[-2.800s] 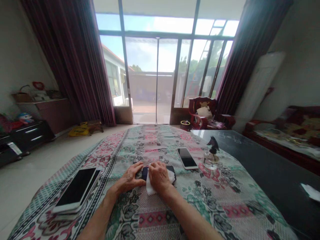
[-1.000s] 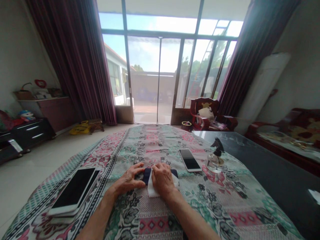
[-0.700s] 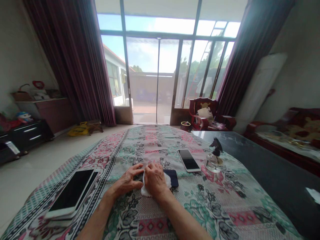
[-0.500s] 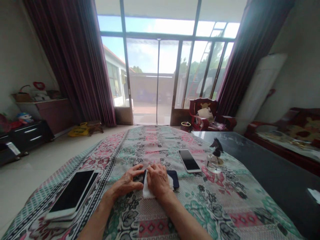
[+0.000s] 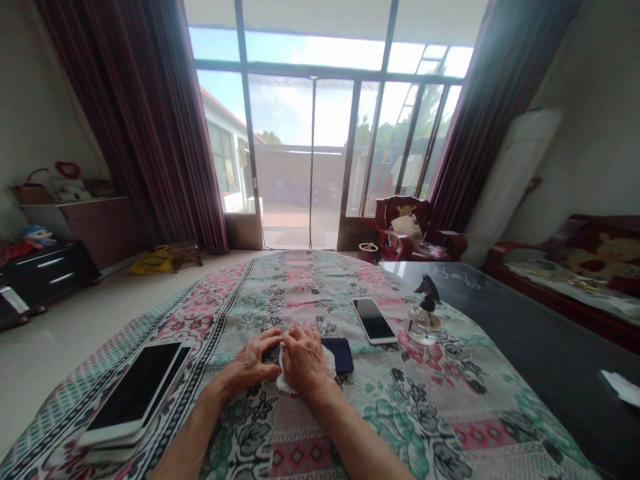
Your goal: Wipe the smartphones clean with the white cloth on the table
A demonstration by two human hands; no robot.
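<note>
A dark blue phone [image 5: 343, 355] lies flat and crosswise on the patterned tablecloth in front of me. My right hand [image 5: 303, 360] presses a white cloth [image 5: 329, 363] down on it, covering the phone's middle and left part. At the phone's left end is my left hand [image 5: 253, 360], thumb on the near side and fingers on the far side; the exact contact is partly hidden by the right hand. Beyond the right hand lies a white phone [image 5: 374, 321] with a black screen. Several stacked devices, a white-framed one [image 5: 133, 393] on top, sit left of my left forearm.
The floral tablecloth [image 5: 400, 413] covers the table. A clear ornament with a dark horse-head figure [image 5: 425, 313] stands on the right. Further right is a dark tabletop [image 5: 505, 327] with a white paper [image 5: 620, 387]. A wooden armchair [image 5: 400, 230] stands near the glass doors.
My right hand and the cloth have slid left along the dark blue phone, baring more of its right end. My left hand stays at its left end. The view has shifted slightly.
</note>
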